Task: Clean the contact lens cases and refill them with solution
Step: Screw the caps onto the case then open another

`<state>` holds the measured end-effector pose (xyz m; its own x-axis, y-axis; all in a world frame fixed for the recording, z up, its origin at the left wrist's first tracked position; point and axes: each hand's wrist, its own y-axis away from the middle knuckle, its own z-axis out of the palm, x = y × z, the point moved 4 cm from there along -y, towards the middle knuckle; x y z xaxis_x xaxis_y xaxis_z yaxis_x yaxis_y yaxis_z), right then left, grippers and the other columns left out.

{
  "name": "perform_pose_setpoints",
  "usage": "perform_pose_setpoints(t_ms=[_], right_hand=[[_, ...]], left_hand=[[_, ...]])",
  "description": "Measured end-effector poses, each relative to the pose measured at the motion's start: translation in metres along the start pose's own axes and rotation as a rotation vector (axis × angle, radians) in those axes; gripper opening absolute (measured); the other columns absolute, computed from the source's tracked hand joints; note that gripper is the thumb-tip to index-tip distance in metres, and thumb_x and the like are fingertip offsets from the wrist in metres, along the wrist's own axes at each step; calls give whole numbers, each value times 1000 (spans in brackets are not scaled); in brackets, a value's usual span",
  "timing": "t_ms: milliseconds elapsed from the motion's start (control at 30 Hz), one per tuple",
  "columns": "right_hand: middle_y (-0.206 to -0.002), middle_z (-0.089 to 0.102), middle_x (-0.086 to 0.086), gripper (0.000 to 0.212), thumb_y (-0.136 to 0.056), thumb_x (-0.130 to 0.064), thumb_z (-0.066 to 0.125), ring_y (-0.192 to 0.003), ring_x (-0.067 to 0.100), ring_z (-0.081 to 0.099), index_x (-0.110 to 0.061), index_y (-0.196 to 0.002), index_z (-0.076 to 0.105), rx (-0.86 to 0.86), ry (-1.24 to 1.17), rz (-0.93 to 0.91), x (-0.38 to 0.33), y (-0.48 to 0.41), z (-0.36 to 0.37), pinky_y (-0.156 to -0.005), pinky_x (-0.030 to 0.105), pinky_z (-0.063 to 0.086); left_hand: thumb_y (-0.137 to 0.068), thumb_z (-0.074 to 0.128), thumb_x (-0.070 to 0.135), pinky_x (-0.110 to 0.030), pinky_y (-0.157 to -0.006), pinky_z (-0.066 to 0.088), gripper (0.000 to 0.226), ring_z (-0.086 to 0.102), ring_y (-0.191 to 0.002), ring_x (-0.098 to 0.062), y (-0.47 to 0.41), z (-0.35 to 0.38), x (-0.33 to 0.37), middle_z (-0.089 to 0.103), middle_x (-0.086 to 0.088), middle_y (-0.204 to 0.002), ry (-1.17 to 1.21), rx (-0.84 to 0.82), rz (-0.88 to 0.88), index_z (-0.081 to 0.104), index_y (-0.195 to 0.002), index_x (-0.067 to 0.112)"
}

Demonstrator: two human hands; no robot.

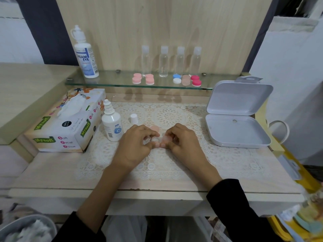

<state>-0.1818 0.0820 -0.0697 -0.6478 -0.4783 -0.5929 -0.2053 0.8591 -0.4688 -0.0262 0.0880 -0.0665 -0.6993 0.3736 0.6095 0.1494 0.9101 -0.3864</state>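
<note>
Lace mat (167,116) covers the middle of the table (52,173), Mysoft tissue box (66,130) just left of it, white hinged box (236,133) lying open on the right, grey bin (22,220) near left.

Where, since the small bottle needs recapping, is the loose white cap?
Head view: the white cap stands on the lace mat, right of the small bottle, just beyond the left hand.

Glossy glass shelf (111,81), matt wood table (52,179), openwork lace mat (174,112), smooth plastic box (236,131).
</note>
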Motion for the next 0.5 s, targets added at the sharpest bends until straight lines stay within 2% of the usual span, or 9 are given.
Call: perform_pose_setpoints(t_ms=[133, 333, 400, 500], right_hand=[[-83, 59, -1, 27, -70, -25, 83, -72, 14, 49, -5, -85, 70, -3, -17, -2, 1, -1, 1, -64, 23, 38], [-84, 56, -7, 20, -71, -9, 79, -73, -3, 47, -6, -90, 71, -23, -57, -1, 0, 3, 0, -65, 11, 35], [-85, 55, -6, 22, -72, -4, 77, -74, -3, 46, -5, -93, 71, -33, -63, 12, 0, 3, 1, -65, 11, 34], [-87, 56, -7, 27, -75, 3, 69, -80, 7, 49, -8, -99, 72, -55, -71, 32, -1, 4, 2, -71, 18, 37]], left_hand=[[-72, 81, 21, -41, -82, 48, 28, 56, -86, -16, 0, 0, 1, 66, 5, -88, 27, 2, -5, 75, -99, 21], [-71, 81, 16, -42, -83, 51, 29, 59, -80, -16, 0, 2, 0, 63, 6, -83, 78, 13, -19, 75, -99, 19], [-71, 81, 16, -40, -83, 51, 28, 58, -80, -15, 1, 1, 1, 61, 10, -81, 85, 17, -22, 75, -98, 19], [-70, 82, 18, -38, -83, 50, 29, 58, -80, -14, 2, 1, 2, 61, 10, -81, 93, 25, -30, 75, -99, 19]])
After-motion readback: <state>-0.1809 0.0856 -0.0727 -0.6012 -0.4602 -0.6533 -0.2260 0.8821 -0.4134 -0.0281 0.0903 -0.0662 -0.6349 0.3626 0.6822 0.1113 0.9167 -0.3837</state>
